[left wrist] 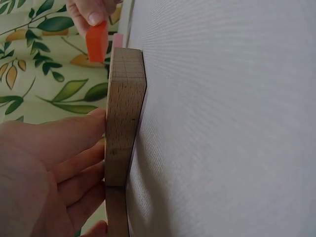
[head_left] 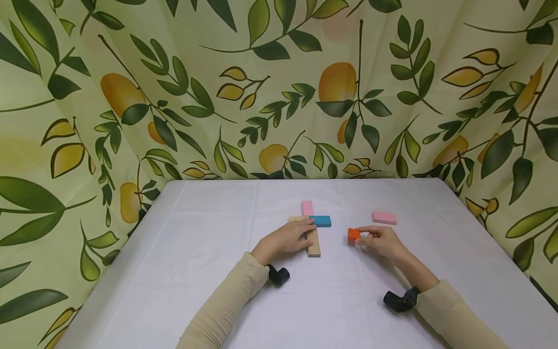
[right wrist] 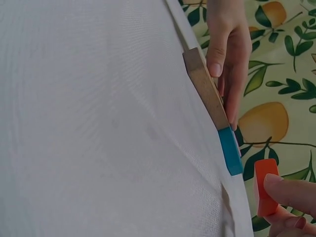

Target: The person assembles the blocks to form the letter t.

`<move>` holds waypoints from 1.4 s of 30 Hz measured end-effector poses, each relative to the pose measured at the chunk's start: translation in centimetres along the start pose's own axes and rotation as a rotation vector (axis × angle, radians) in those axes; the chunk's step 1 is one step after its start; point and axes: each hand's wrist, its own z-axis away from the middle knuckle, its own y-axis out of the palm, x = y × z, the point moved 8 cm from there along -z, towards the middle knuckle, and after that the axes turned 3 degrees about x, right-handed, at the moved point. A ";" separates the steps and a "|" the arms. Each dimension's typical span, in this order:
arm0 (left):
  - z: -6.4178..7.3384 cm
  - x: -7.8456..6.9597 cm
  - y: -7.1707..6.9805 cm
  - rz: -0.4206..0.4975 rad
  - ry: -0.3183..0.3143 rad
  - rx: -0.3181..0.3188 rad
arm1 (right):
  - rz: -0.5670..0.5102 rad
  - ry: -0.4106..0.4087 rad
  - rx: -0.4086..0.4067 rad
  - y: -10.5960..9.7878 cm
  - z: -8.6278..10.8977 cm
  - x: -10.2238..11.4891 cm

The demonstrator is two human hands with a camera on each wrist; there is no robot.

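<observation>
My right hand [head_left: 385,241] pinches an orange block [head_left: 353,234] between thumb and fingers, raised off the table. In the right wrist view the thumb presses the face of this orange block [right wrist: 266,190]. My left hand [head_left: 285,237] rests over a cross-like group of flat blocks, its fingertips touching the wooden ones. That group has a long wooden block [head_left: 314,246] pointing toward me, a second wooden block [head_left: 297,218] partly under the fingers, a blue block [head_left: 323,221] to the right and a pink block [head_left: 307,208] at the far end.
Another pink block [head_left: 384,217] lies apart on the right, beyond my right hand. A white cloth covers the table [head_left: 196,232]. Leaf-patterned curtains [head_left: 279,106] hang behind it and at both sides. Black devices [head_left: 401,300] are worn at the wrists.
</observation>
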 end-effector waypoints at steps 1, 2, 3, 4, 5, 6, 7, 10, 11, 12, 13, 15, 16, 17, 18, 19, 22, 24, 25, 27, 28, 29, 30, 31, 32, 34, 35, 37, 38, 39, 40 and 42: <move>0.0 0.0 0.0 0.000 0.001 0.000 | 0.002 0.001 0.001 0.1 0.0 0.0; 0.0 0.0 0.0 -0.002 0.001 -0.001 | 0.004 0.002 0.001 0.1 0.1 0.0; 0.0 0.0 0.0 -0.004 0.000 -0.002 | 0.008 0.003 -0.001 0.2 0.1 0.0; 0.0 0.0 0.0 -0.005 0.001 -0.004 | 0.010 0.004 -0.001 0.2 0.2 0.1; 0.0 0.0 -0.1 -0.006 0.002 -0.006 | 0.010 0.004 0.001 0.3 0.3 0.1; 0.0 0.0 -0.1 -0.006 0.003 -0.007 | 0.011 0.004 0.004 0.4 0.4 0.1; 0.0 0.0 -0.1 -0.008 0.004 -0.009 | 0.009 0.005 0.006 0.5 0.4 0.2; 0.0 0.1 0.0 -0.008 0.001 -0.007 | 0.007 0.004 0.012 0.7 0.6 0.3; 0.0 0.1 0.0 -0.007 0.000 -0.006 | 0.006 0.004 0.014 0.8 0.7 0.3; 0.0 0.1 0.0 -0.006 -0.002 -0.005 | 0.005 0.002 0.016 0.9 0.7 0.3; 0.0 0.1 0.1 -0.002 -0.004 -0.003 | 0.003 0.001 0.015 1.0 0.8 0.4; 0.0 0.1 0.1 -0.002 -0.005 -0.003 | 0.001 0.001 0.015 1.1 0.9 0.5; 0.0 0.1 0.1 -0.003 -0.006 -0.003 | -0.002 0.003 0.015 1.2 1.0 0.5; 0.0 0.1 0.0 -0.005 -0.006 -0.004 | -0.005 0.006 0.017 1.3 1.0 0.5; 0.0 0.1 0.0 -0.007 -0.006 -0.004 | -0.008 0.006 0.019 1.3 1.1 0.5; 0.0 0.1 0.0 -0.008 -0.007 -0.003 | -0.012 0.008 0.024 1.5 1.2 0.5; 0.1 0.1 0.0 -0.007 -0.012 0.002 | -0.018 0.003 0.038 1.8 1.4 0.7; 0.1 0.1 0.0 -0.006 -0.014 0.003 | -0.015 -0.007 0.045 2.0 1.5 0.8; 0.1 0.1 0.0 -0.006 -0.015 0.004 | -0.016 -0.010 0.047 2.1 1.5 0.8; 0.1 0.1 0.0 -0.003 -0.017 0.006 | -0.012 -0.019 0.048 2.2 1.5 0.9; 0.0 0.1 0.0 -0.002 -0.018 0.008 | -0.011 -0.019 0.049 2.3 1.5 0.9; 0.0 0.1 0.0 0.000 -0.017 0.006 | -0.010 -0.018 0.049 2.4 1.5 0.9; 0.0 0.2 0.0 0.002 -0.018 0.007 | -0.010 -0.018 0.048 2.4 1.5 0.9; 0.0 0.2 0.0 0.003 -0.020 0.009 | -0.012 -0.017 0.049 2.5 1.5 0.9; 0.0 0.2 0.1 0.004 -0.021 0.011 | -0.013 -0.016 0.048 2.5 1.6 0.9; 0.0 0.2 0.1 -0.001 -0.024 0.011 | -0.016 -0.016 0.051 2.6 1.7 1.1; 0.0 0.3 0.1 -0.003 -0.024 0.012 | -0.017 -0.017 0.052 2.6 1.7 1.2; -0.1 0.3 0.1 -0.007 -0.029 0.015 | -0.025 -0.020 0.055 2.7 1.8 1.3; -0.1 0.3 0.1 -0.009 -0.031 0.016 | -0.027 -0.025 0.057 2.7 1.9 1.3; -0.1 0.3 0.1 -0.011 -0.033 0.017 | -0.026 -0.029 0.059 2.8 1.9 1.4; -0.1 0.3 0.1 -0.010 -0.035 0.019 | -0.025 -0.033 0.061 2.9 1.9 1.4; -0.1 0.3 0.1 -0.006 -0.040 0.024 | -0.024 -0.036 0.062 3.0 1.9 1.4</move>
